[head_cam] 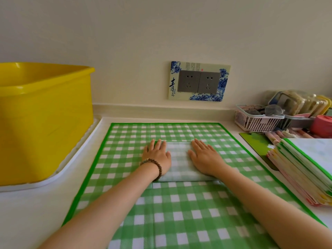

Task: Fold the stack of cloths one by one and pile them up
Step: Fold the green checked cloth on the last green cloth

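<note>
Closest to the person, two bare forearms reach out over a green checked cloth (161, 203) spread flat on the pale counter (36, 212). Past the wrists lies a folded cloth (179, 159), a paler green check, sitting on top of the spread one near its middle. The left hand (157, 155), with a bead bracelet (152, 167) at the wrist, lies flat and open on the fold's left end; the right hand (204, 157) lies the same way on its right end. Neither grips anything; both palms are pressing the bundle down.

The fabric looks thin, light and limp, so I'd judge it will hold a crease only if smoothed and will slump if lifted by one corner. Taking the bundle by both short ends, fingers slid under, should keep the layers together.

To the right, just off the spread cloth's edge, is the stack of cloths (305, 169), many layers deep; whether it is the unfolded supply or a finished pile is hard to say from this angle. On the left a yellow tub (45, 114) stands in a white tray (71, 159). Farther back at the right is a pink basket (255, 121) of odds and ends, and on the wall a double socket (199, 81) in a blue-flowered frame.
</note>
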